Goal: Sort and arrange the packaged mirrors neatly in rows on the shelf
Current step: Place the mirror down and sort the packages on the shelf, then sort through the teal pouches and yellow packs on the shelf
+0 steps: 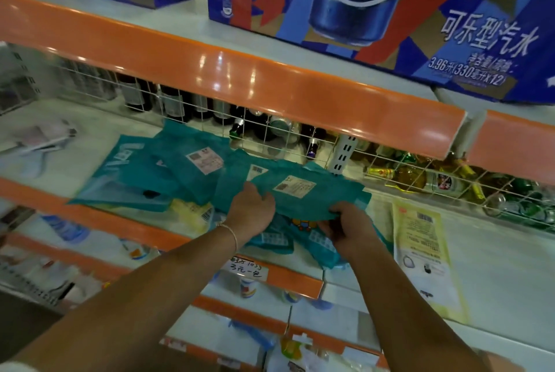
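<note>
Both hands' fingers [265,197] pinching teal package [315,194]

Glossy orange plastic shelf edge strip [270,83]; thin white metal wire grid [270,131]; teal translucent plastic packets [315,194] bearing matt white paper labels [295,186]; printed cardboard drinks carton [390,11].

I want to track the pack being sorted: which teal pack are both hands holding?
The rightmost teal pack, white label up: the left hand and right hand grip its near edge. The other teal packs lie untouched further left.

Teal mirror pkgs [192,167] lie flat, overlapping on white shelf [495,254], white labels up
</note>
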